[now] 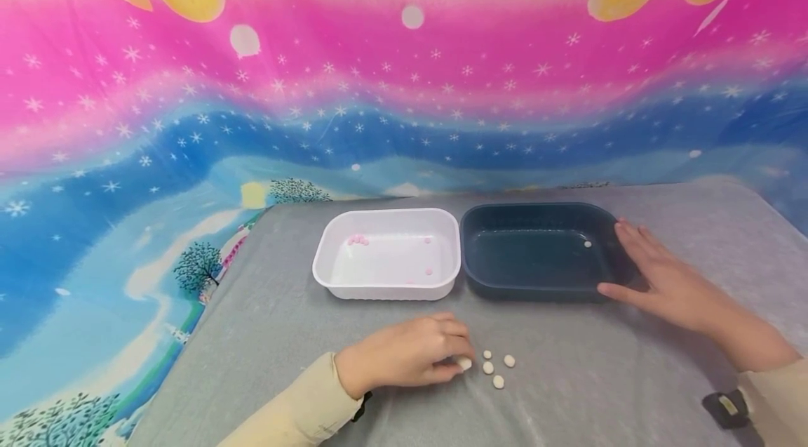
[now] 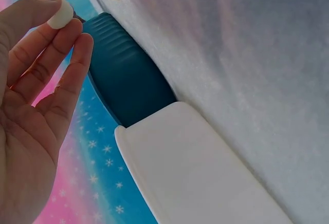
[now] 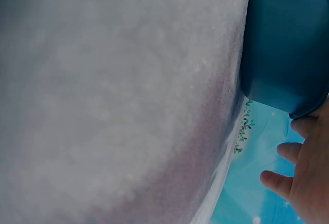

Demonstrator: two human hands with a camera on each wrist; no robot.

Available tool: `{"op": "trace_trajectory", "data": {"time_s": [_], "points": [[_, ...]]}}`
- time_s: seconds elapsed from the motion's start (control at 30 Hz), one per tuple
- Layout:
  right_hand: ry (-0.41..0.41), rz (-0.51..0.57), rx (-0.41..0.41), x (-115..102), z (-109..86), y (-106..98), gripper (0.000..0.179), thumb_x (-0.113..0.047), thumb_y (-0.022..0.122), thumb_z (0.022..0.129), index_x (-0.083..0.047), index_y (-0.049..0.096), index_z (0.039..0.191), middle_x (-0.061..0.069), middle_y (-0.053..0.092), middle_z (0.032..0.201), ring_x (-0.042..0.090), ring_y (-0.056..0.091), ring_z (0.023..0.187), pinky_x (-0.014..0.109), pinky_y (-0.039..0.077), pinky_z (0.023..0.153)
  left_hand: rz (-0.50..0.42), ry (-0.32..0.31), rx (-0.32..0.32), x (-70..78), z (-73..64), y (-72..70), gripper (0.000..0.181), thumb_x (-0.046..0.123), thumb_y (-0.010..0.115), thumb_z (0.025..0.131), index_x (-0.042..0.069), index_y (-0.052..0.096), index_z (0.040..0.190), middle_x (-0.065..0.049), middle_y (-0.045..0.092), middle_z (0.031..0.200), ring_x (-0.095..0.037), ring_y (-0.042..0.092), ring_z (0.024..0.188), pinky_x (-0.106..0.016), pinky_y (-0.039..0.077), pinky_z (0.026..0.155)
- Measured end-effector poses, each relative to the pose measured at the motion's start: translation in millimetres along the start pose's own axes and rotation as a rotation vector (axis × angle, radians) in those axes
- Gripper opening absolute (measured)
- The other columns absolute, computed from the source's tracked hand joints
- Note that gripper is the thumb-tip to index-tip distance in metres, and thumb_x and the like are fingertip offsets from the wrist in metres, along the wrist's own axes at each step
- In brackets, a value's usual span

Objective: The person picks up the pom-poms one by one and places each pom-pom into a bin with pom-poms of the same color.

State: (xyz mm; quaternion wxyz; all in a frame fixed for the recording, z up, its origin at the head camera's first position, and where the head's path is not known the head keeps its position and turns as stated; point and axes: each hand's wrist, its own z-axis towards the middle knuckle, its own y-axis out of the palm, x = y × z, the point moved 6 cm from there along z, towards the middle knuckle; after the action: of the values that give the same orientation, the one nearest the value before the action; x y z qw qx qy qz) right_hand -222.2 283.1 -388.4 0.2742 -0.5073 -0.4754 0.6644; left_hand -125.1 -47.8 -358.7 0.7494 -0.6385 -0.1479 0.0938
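My left hand is over the grey cloth in front of the white tub, pinching a small round white piece between thumb and fingertips. Just right of those fingertips, several similar white pieces lie loose on the cloth. At the right end of the dark teal tub rests my right hand, its fingers spread and fairly straight along the rim, its thumb at the near corner. One small white piece is inside the teal tub. Small pink pieces lie in the white tub.
The two tubs stand side by side on the grey cloth, towards the table's far edge. Behind them hangs a colourful printed backdrop with snowflakes. A black wrist strap shows at the right sleeve.
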Motion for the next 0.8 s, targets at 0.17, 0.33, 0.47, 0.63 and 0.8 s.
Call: {"op": "trace_trajectory", "data": {"time_s": [0.17,0.33,0.47,0.63,0.8], "points": [[0.003,-0.001,0.002,-0.5,-0.9,-0.6,0.106,-0.048,0.066,0.092,-0.013,-0.008,0.16,0.008,-0.014,0.166,0.038,-0.017,0.152,0.079,0.01,0.107,-0.004,0.003,0.014,-0.9,0.5,-3.6,0.014,0.02,0.063,0.097,0.017,0.074,0.104,0.009,0.067,0.099,-0.007,0.057,0.095,-0.015,0.046,0.089],[-0.001,0.008,0.008,-1.1,-0.7,-1.2,0.105,-0.047,0.066,0.092,-0.013,-0.007,0.16,0.008,-0.013,0.167,0.038,-0.017,0.152,0.077,0.007,0.11,0.017,0.01,0.035,-3.9,1.2,-5.8,0.014,0.02,0.065,0.096,0.017,0.074,0.105,0.009,0.067,0.099,-0.007,0.057,0.096,-0.014,0.046,0.089],[0.002,0.002,0.007,-0.8,-0.7,-0.6,0.106,-0.047,0.066,0.092,-0.013,-0.007,0.16,0.009,-0.013,0.167,0.038,-0.017,0.152,0.079,0.01,0.107,0.022,0.008,0.065,-7.9,3.2,-8.5,0.013,0.019,0.065,0.095,0.016,0.074,0.104,0.009,0.067,0.099,-0.007,0.057,0.095,-0.015,0.047,0.088],[0.003,0.006,0.014,-0.2,-0.6,-0.5,0.106,-0.047,0.067,0.092,-0.014,-0.007,0.16,0.008,-0.012,0.167,0.037,-0.016,0.152,0.08,0.011,0.106,0.006,-0.03,0.103,-14.4,3.2,-13.4,0.01,0.018,0.066,0.095,0.016,0.073,0.102,0.008,0.068,0.1,-0.006,0.059,0.098,-0.014,0.047,0.091],[-0.003,0.005,0.014,0.5,-0.3,0.1,0.106,-0.047,0.067,0.092,-0.013,-0.007,0.16,0.009,-0.013,0.167,0.038,-0.015,0.152,0.079,0.01,0.107,-0.021,-0.034,0.133,-18.6,3.8,-17.9,0.009,0.017,0.066,0.095,0.014,0.072,0.101,0.007,0.067,0.098,-0.005,0.059,0.096,-0.012,0.047,0.092]]}}
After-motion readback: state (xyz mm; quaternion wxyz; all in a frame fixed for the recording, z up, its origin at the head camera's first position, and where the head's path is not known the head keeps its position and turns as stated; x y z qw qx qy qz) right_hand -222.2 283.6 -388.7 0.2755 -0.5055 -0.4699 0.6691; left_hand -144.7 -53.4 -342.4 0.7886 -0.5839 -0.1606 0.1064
